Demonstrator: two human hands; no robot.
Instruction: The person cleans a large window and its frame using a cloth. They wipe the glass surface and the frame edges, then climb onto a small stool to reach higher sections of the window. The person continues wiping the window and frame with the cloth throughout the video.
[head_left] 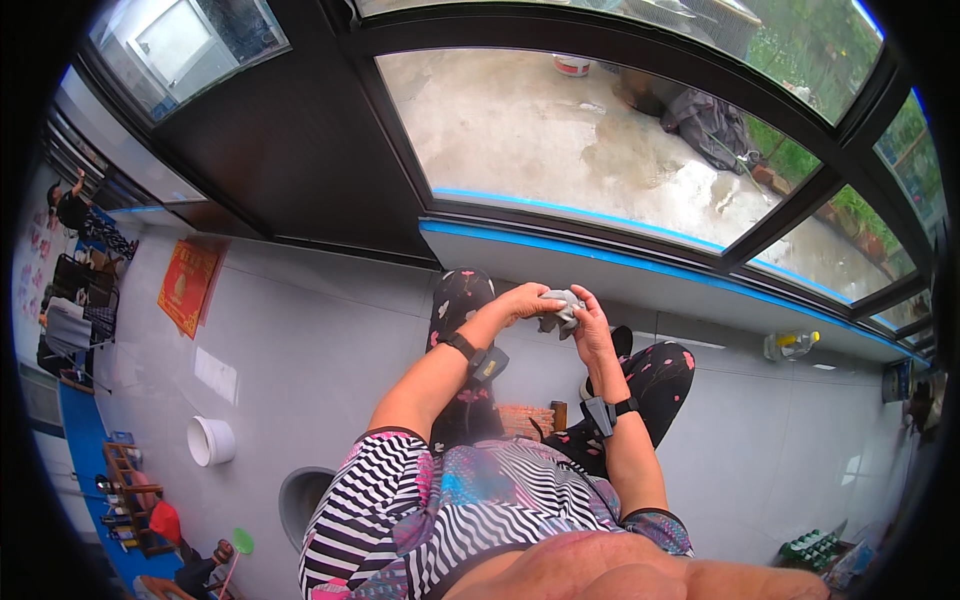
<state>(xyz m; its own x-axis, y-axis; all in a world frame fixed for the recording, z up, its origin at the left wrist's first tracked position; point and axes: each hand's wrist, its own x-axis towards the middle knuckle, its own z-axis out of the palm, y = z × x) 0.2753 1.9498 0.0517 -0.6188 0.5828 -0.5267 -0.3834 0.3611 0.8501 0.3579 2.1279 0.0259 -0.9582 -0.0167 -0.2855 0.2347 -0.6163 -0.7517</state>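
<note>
A crumpled grey cloth (562, 314) is held up in front of my knees, between my two hands. My left hand (530, 302) grips its left side, with the thumb and fingers closed on it. On the other side my right hand (591, 320) pinches the cloth, its fingers bent over the top edge. Folds of the cloth hide some fingertips. Each wrist carries a black strap with a grey device, one on the left (486, 364) and one on the right (601, 415).
A low ledge with blue tape (600, 262) runs beneath the windows ahead. A yellow-capped bottle (793, 346) stands by it at right. Leftward are a white bucket (211, 442), a grey tub (302, 502) and a red poster (188, 289). Another person (76, 212) is far left.
</note>
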